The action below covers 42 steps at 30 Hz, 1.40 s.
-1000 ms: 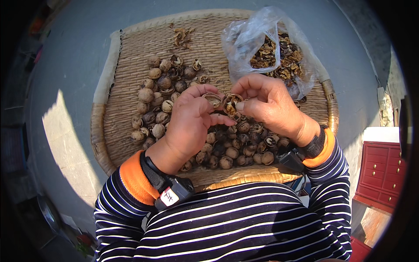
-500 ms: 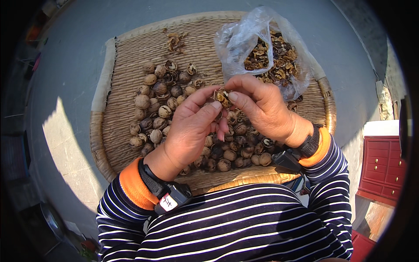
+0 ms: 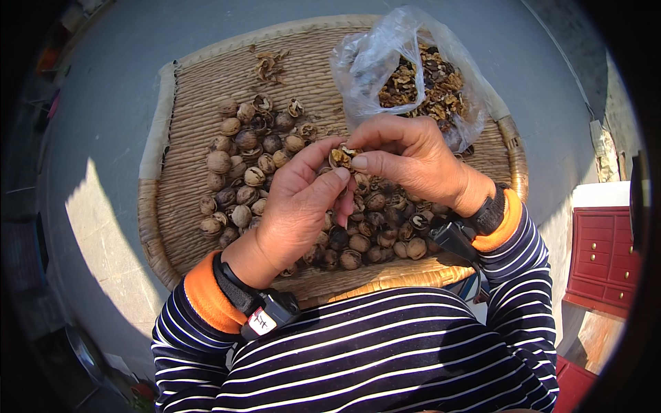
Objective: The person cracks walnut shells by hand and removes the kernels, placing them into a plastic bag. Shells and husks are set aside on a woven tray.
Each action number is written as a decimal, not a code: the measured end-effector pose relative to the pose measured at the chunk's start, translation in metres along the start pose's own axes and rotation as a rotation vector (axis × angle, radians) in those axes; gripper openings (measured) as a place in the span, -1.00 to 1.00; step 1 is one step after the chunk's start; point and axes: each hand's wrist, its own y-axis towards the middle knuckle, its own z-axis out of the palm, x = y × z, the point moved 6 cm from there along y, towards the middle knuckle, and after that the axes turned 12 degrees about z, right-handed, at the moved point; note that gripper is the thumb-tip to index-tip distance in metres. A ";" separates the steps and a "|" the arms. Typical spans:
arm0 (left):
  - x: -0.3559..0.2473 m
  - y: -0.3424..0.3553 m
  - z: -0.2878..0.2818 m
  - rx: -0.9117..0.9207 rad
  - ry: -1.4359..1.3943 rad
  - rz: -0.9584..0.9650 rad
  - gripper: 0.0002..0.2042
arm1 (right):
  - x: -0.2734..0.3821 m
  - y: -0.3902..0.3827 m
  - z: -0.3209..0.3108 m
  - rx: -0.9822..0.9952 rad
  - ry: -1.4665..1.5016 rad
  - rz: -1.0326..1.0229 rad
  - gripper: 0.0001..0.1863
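Note:
Between my two hands is a cracked walnut (image 3: 341,157), its pale brown kernel showing in the broken shell. My left hand (image 3: 303,196) is closed around it from the left, thumb on the near side. The thumb and forefinger of my right hand (image 3: 416,162) pinch at its right edge. Whole and cracked walnuts (image 3: 242,195) lie below and left of my hands, partly hidden by them. Beyond my right hand stands a clear plastic bag (image 3: 361,76) holding many walnut kernels (image 3: 441,86).
The nuts and bag rest on a woven wicker tabletop (image 3: 200,103) with a rounded rim. Some shell scraps (image 3: 268,65) lie at its far left. A red drawer cabinet (image 3: 602,255) stands on the right. Grey paving (image 3: 103,138) surrounds the table, with a sunlit patch on the left.
The cracked walnut has turned a little in my fingers, and more of its kernel faces up. My right fingertips have shifted slightly left with it. The whole view has shifted slightly.

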 end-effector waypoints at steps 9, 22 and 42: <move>-0.004 -0.005 0.000 -0.023 0.229 0.038 -0.60 | -0.027 0.002 0.014 0.077 0.303 0.449 -0.79; -0.011 -0.012 -0.001 -0.074 0.577 0.457 -0.68 | -0.035 0.001 0.045 0.035 0.790 0.495 -0.82; -0.006 0.001 -0.012 -0.076 0.185 0.177 -0.70 | -0.040 0.007 0.025 0.051 0.825 0.405 -0.78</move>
